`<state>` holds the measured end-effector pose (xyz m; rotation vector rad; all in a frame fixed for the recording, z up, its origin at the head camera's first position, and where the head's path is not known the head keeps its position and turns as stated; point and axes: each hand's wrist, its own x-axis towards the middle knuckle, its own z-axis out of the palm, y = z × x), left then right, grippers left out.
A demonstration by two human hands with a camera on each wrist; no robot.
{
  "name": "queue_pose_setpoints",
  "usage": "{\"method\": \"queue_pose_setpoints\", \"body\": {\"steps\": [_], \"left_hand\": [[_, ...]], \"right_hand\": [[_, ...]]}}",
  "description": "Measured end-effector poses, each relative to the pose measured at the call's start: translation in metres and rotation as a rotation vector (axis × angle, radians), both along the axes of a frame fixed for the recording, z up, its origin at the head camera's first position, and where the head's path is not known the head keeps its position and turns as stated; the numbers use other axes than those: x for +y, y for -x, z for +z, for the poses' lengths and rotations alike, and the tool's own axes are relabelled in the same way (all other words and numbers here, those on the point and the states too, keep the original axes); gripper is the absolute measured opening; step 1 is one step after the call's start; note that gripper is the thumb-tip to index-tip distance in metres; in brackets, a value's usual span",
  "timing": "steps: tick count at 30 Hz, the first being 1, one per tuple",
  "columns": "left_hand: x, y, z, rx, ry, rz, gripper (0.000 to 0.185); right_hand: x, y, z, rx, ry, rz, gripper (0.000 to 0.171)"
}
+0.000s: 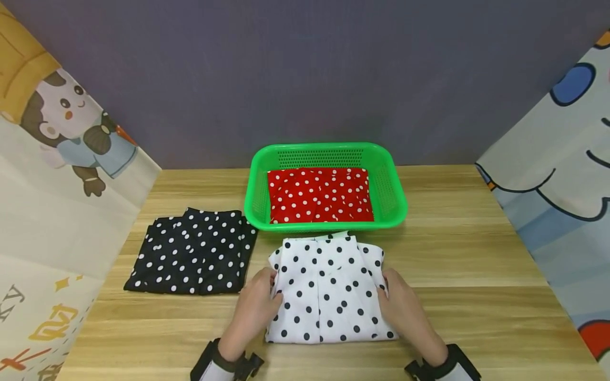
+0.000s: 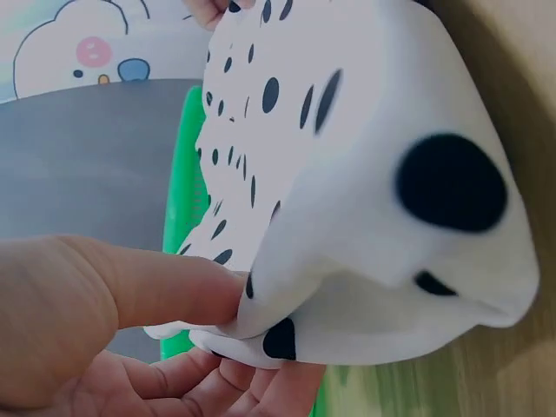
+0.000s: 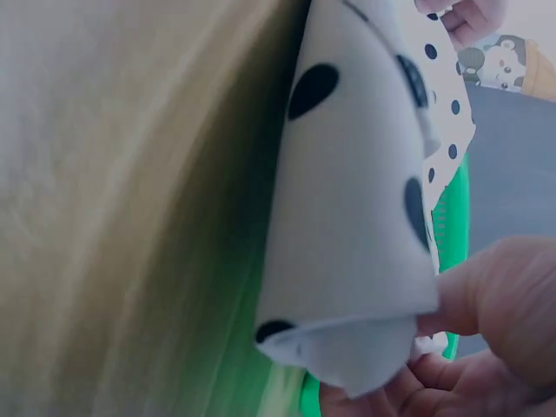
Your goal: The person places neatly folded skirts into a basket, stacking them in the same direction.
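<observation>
A folded white garment with black dots (image 1: 329,291) lies near the front of the wooden table (image 1: 457,248). My left hand (image 1: 257,307) pinches its left edge, thumb on top and fingers underneath; the left wrist view shows the white cloth (image 2: 347,200) held this way. My right hand (image 1: 400,304) pinches the right edge the same way, and the right wrist view shows the cloth's edge (image 3: 356,234) lifted slightly off the wood. Just behind the garment stands a green basket (image 1: 395,185) holding a folded red dotted cloth (image 1: 319,194).
A folded black garment with white dots (image 1: 193,251) lies to the left of the white one. Printed cartoon panels (image 1: 57,185) wall in the left and right sides, and a grey backdrop (image 1: 305,74) closes the far edge.
</observation>
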<state>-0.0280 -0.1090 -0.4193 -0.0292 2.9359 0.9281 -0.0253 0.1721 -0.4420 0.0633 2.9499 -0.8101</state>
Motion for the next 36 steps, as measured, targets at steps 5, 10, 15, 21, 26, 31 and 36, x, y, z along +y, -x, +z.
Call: {"method": "queue_pose_setpoints", "body": {"steps": [5, 10, 15, 21, 26, 31, 36], "left_hand": [[0.000, -0.008, 0.005, 0.061, -0.006, -0.010, 0.038], [0.000, -0.010, 0.011, 0.136, -0.017, -0.028, 0.038], [0.001, -0.006, 0.019, 0.178, -0.029, -0.041, 0.037], [0.002, 0.006, 0.027, 0.192, -0.043, -0.029, 0.036], [0.004, 0.018, 0.032, 0.214, -0.083, -0.021, 0.038], [0.005, 0.030, 0.038, 0.230, -0.100, 0.002, 0.038], [0.005, 0.042, 0.044, 0.238, -0.103, 0.004, 0.039]], "right_hand": [[-0.001, -0.010, 0.005, 0.084, -0.029, -0.004, 0.029], [-0.001, -0.013, 0.009, 0.234, -0.024, -0.001, 0.025], [0.000, -0.007, 0.016, 0.356, -0.019, 0.015, 0.023], [0.002, 0.006, 0.023, 0.436, -0.018, 0.035, 0.024], [0.003, 0.019, 0.030, 0.440, 0.010, 0.044, 0.023], [0.002, 0.032, 0.039, 0.402, 0.030, 0.037, 0.024], [0.001, 0.047, 0.047, 0.390, 0.039, 0.049, 0.025]]}}
